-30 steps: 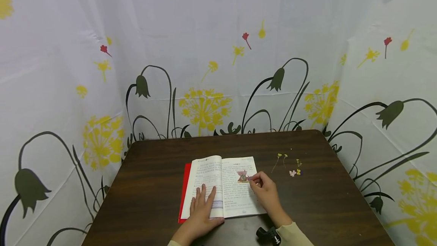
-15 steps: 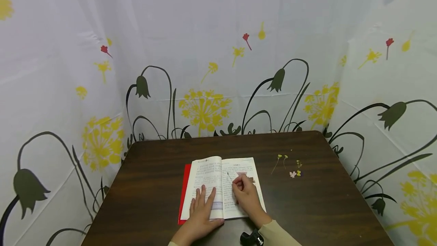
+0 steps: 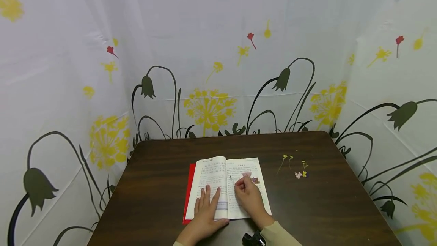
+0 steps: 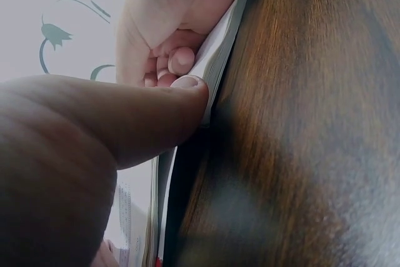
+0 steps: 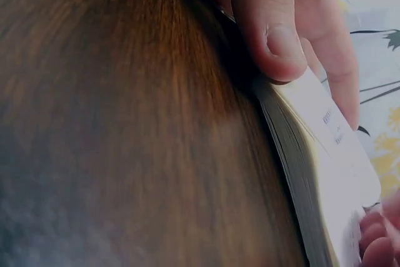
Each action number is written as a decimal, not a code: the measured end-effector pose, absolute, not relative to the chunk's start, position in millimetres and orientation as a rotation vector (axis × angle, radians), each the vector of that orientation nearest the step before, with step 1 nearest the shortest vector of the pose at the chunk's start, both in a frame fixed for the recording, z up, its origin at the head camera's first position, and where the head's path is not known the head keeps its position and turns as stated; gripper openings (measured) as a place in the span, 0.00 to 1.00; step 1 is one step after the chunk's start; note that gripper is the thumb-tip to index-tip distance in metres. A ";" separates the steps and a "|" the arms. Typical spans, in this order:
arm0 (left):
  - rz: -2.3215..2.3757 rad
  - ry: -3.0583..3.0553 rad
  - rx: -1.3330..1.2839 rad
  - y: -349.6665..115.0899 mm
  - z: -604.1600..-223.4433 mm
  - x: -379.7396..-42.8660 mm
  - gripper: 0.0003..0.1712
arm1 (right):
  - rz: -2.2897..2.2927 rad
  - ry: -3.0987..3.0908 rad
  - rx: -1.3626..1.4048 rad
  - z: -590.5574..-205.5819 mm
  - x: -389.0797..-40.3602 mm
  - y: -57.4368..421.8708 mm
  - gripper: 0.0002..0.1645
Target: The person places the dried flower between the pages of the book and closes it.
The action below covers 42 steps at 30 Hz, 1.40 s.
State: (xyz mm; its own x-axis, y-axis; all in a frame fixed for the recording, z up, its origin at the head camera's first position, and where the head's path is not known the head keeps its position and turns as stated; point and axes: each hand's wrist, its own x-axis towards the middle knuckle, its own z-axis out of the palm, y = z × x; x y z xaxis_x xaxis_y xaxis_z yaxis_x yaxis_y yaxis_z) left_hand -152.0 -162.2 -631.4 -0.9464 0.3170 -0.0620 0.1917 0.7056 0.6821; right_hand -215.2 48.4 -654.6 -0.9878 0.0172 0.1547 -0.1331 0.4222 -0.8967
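Note:
An open book (image 3: 213, 166) with a red cover edge (image 3: 189, 193) lies on the dark wooden table. My left hand (image 3: 206, 212) rests with straight fingers spread on its left page, the thumb (image 4: 181, 95) by the lower edge near the spine. Over the right page, my right hand (image 3: 250, 198) pinches a thin-stemmed sprig (image 3: 231, 178) between thumb and fingertips. The sprig's small tip points up and left, toward the spine. A printed colour picture (image 3: 255, 180) on that page is partly covered by the right hand.
Right of the book lie several small dried flowers: yellow-headed stems (image 3: 284, 157), a pink blossom (image 3: 298, 175) and a yellow-and-purple one (image 3: 305, 174). A black wrist device (image 3: 253, 239) sits by the right sleeve. A flower-print curtain (image 3: 211, 48) hangs behind the table.
My right hand has moved left from the printed picture toward the spine, carrying the sprig. The left hand keeps its place on the left page. The head view has shifted slightly.

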 end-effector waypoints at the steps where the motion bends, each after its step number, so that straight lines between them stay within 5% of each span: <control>1: 1.065 2.735 0.411 -162.0 -631.2 -152.1 0.66 | 1.625 -2.535 0.134 -653.8 -215.0 49.0 0.05; 26: 1.075 2.736 0.433 -158.0 -631.6 -160.7 0.66 | 1.347 -2.602 0.717 -657.7 -220.9 68.8 0.22; 42: 1.052 2.756 0.461 -162.5 -625.3 -152.8 0.64 | 1.189 -2.719 0.841 -650.1 -206.4 85.0 0.34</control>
State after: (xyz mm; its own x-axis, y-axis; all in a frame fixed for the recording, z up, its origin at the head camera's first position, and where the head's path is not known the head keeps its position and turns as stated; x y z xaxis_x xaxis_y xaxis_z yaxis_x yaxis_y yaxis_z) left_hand -152.8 -162.5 -625.3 -0.9405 0.3381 -0.0351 0.2288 0.7060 0.6702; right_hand -206.4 85.0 -650.1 -0.8500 -0.4582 0.2601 -0.5020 0.5545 -0.6637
